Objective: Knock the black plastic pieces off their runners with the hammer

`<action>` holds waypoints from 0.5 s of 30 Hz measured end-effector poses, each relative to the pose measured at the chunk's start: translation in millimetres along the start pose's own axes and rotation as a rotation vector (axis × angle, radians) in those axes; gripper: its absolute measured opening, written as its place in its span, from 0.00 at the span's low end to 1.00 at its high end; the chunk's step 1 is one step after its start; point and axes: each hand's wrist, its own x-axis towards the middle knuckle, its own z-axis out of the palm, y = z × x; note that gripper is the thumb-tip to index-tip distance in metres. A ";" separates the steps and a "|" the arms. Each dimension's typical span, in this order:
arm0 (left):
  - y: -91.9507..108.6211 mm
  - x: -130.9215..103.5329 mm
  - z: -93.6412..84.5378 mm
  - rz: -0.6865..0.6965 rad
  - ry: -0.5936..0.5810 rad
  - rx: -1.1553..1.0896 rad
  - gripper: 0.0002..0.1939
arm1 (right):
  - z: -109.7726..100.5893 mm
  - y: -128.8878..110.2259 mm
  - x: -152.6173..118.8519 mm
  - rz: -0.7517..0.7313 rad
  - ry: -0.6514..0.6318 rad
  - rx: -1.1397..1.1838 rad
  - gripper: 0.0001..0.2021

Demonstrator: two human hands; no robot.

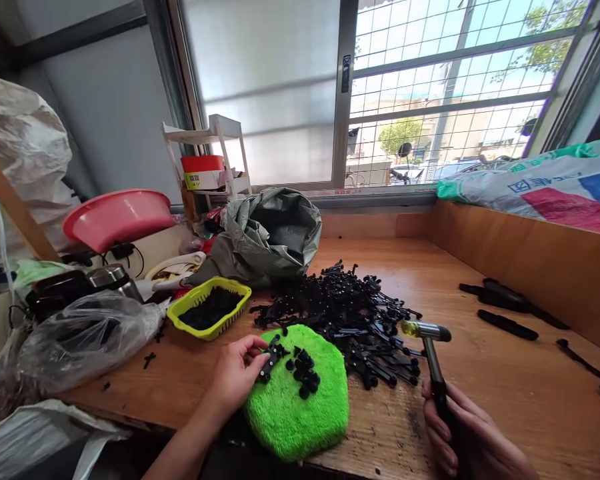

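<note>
Head view: left hand point(237, 373) pinching black clip point(269, 360) on green pad point(300, 407), right hand point(473, 437) apparently gripping hammer point(430, 343), bare table point(505, 380) rightward.

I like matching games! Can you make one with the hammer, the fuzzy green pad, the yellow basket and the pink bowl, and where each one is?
Things:
1. hammer
2. green pad
3. yellow basket
4. pink bowl

Places:
A. far left, up on the clutter
B. in the right hand
C. under the left hand's fingertips, with small black parts on it
D. left of the black parts pile

Pairs: 1-B, 2-C, 3-D, 4-A
</note>
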 end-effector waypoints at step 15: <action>48.1 -42.3 23.6 0.657 -0.015 0.310 0.06 | 2.2 4.2 -3.0 -0.006 0.006 0.057 0.12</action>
